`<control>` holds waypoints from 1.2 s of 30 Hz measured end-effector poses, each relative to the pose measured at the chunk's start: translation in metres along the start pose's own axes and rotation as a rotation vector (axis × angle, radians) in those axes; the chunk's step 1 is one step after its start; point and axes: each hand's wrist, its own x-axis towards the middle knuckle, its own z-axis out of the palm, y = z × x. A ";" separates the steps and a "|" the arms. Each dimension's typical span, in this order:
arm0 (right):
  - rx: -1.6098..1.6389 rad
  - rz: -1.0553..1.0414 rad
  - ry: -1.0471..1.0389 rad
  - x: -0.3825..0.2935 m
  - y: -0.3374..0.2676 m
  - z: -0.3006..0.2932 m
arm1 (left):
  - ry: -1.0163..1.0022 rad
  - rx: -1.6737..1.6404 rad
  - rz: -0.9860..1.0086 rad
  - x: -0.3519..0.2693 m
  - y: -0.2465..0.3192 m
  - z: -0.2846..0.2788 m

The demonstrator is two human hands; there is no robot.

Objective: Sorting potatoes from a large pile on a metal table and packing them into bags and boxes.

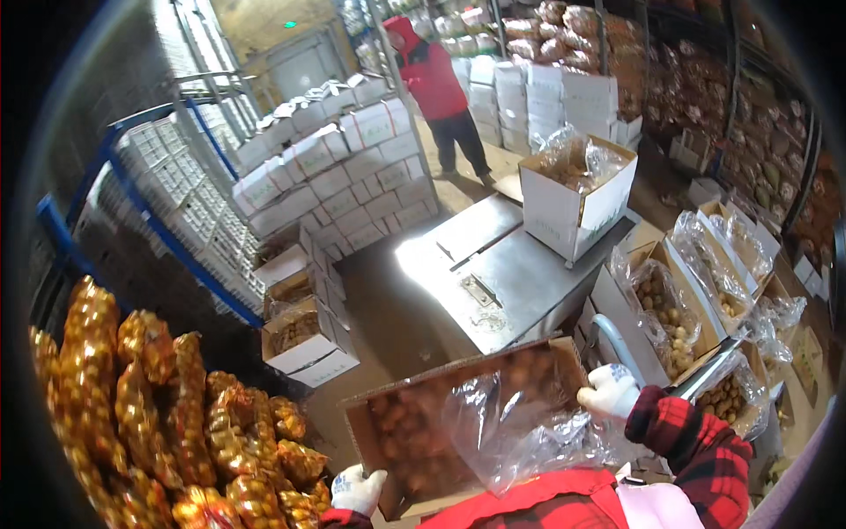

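Observation:
Held against my front is an open cardboard carton (pixel 360 426). Dim, round brown produce (pixel 413 443) lies inside it; I cannot tell the kind. A clear plastic liner (pixel 486 413) bunches over the carton's near right part. My left hand (pixel 358 490), in a white knit work glove, grips the left end near the lower corner. My right hand (pixel 609 390), in the same kind of glove, is closed on the right end. The fingers beneath the cardboard are hidden.
Ahead stands a metal-topped table (pixel 522 284) bearing a tall white carton (pixel 575 198). Lined cartons of produce (pixel 667 317) crowd the right. Net bags of produce (pixel 192 410) fill the left. Beyond are stacked white cartons (pixel 350 178) and a person in a red jacket (pixel 436 86).

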 end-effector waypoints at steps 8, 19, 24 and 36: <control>0.144 0.337 0.289 0.065 0.003 -0.021 | -0.204 0.199 0.419 0.199 0.144 -0.082; 0.078 0.679 0.648 0.112 -0.007 -0.046 | -0.683 0.640 0.780 0.449 0.385 -0.062; 0.105 0.705 0.764 0.165 -0.040 -0.087 | -0.669 0.615 0.929 0.521 0.471 -0.069; 0.377 0.911 0.479 0.334 -0.026 -0.089 | -0.334 0.627 1.121 0.654 0.527 -0.008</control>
